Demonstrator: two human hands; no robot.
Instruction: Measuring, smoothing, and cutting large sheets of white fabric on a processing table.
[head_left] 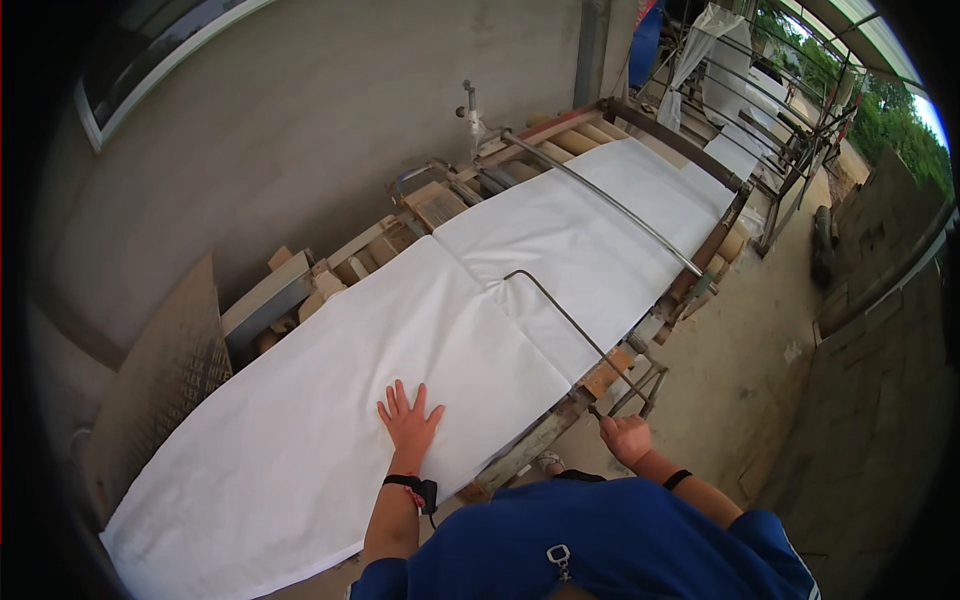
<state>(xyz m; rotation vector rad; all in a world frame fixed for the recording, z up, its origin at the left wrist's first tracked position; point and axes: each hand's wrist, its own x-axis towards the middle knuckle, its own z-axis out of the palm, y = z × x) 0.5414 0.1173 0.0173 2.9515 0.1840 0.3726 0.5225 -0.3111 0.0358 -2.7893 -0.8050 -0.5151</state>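
A long white sheet of cloth (300, 430) lies over a roller frame, with a crosswise seam or overlap near its middle. My left hand (408, 425) rests flat on it, fingers spread. Past the sheet's right edge, my right hand (626, 440) is closed in a fist at the near end of a thin bent metal rod (575, 325); a short dark end sticks out beside the fingers, and part of the grip is hidden. The rod's hooked far end touches the cloth near the seam, where the fabric puckers.
A metal bar (610, 205) crosses above the cloth farther off. Wooden blocks (435, 205) and a cardboard sheet (165, 390) stand between frame and wall. Rusty racks (790, 150) are at the back right. A block wall (880, 300) borders the concrete floor (770, 360) on the right.
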